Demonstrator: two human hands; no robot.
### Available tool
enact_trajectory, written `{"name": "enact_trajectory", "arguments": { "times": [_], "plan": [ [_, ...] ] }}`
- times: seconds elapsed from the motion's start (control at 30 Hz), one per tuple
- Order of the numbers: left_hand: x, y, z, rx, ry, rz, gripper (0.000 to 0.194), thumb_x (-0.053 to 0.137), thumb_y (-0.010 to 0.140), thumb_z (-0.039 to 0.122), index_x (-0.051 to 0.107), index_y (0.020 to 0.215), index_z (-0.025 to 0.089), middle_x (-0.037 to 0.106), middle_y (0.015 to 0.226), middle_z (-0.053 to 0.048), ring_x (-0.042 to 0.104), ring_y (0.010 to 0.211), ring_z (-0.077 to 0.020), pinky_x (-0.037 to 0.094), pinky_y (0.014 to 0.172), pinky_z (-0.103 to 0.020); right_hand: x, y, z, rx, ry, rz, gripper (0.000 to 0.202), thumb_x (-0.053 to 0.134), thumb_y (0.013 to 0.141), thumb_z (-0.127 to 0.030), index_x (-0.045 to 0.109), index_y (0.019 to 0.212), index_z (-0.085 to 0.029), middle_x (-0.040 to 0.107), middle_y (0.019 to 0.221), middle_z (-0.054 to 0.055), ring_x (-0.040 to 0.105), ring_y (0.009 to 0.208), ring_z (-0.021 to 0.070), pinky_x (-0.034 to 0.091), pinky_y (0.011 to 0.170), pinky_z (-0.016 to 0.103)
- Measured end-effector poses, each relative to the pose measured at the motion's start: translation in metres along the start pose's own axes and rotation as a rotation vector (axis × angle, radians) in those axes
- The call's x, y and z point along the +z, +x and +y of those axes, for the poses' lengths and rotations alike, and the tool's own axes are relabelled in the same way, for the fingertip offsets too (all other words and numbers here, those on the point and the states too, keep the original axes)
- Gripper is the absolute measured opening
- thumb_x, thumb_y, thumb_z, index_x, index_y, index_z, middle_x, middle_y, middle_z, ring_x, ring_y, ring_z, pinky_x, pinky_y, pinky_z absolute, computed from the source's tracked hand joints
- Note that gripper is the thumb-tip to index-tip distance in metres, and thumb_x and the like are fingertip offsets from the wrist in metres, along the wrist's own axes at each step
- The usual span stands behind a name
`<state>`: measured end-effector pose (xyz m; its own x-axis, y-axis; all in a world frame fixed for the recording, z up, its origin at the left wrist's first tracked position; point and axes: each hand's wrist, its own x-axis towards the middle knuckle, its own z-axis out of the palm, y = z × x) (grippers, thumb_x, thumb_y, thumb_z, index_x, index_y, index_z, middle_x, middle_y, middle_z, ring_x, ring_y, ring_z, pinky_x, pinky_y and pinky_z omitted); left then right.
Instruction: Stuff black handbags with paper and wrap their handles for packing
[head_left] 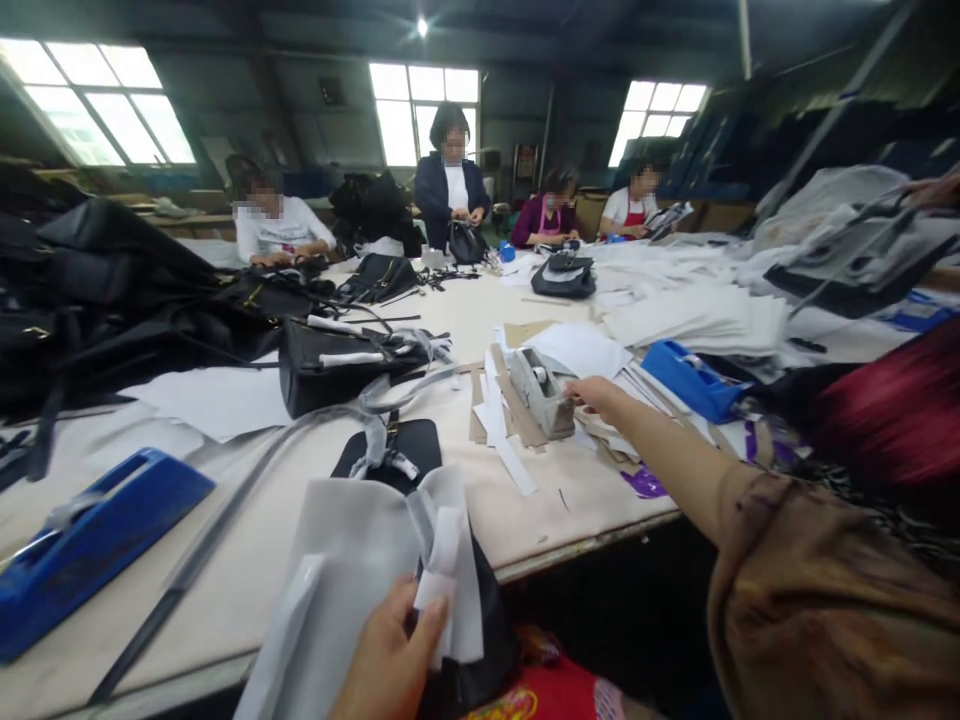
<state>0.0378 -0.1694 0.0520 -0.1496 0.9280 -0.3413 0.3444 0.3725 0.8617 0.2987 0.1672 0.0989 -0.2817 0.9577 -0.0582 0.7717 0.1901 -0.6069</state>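
“So, what is held nearest?”

“By the left hand [397, 645], a white strip [442, 560] is pinched between thumb and bent fingers. Around it, a white sheet [345, 530] is draped against a black bag [489, 610] at the near edge of the table [525, 540].”

“Can the bag's contents be made out?”

“That cannot be told; much of it is hidden by the sheet. To the left, a blue tape dispenser [112, 545] is set on the table, with a pale roll seated in it.”

“And the right hand [591, 395]?”

“It is stretched out farther, with the fingers bent close together at the end of a grey tape dispenser [551, 405]. Whether tape is gripped cannot be told. Paper strips [498, 425] are scattered beside that dispenser, and a second blue dispenser [690, 382] is placed to its right.”

“What is seen beyond?”

“A black handbag [319, 375] is laid on the table, its straps partly wrapped in white. Black bags are heaped [97, 265] at the left, and white sheets are stacked [697, 315] at the right. Across the table, a dark bag [468, 243] is handled by a standing person [427, 185].”
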Motion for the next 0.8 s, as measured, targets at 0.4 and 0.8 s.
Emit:
{"name": "enact_trajectory", "arguments": {
  "times": [0.4,0.8],
  "plan": [
    [0.001,0.004,-0.012,0.002,-0.008,0.046,0.054,0.05,0.086,0.062,0.068,0.106,0.014,0.073,0.109,-0.01,0.065,0.103,-0.0294,0.052,0.087,-0.031,0.007,-0.022,0.016,0.264,0.303,0.121,0.011,0.062,0.074,-0.023,0.062,0.069,-0.014,0.058,0.06,0.002,0.048,0.053,0.0101,0.03,0.045,0.021],
    [0.005,-0.007,-0.006,0.05,-0.064,0.095,0.038,0.052,0.088,0.048,0.069,0.094,0.014,0.07,0.091,-0.008,0.063,0.088,-0.0242,0.049,0.075,-0.03,0.037,-0.051,0.018,0.189,0.078,-0.009,0.029,0.062,0.076,-0.012,0.057,0.048,-0.014,0.053,0.047,0.007,0.052,0.056,0.0151,0.034,0.059,0.031]
  ]
}}
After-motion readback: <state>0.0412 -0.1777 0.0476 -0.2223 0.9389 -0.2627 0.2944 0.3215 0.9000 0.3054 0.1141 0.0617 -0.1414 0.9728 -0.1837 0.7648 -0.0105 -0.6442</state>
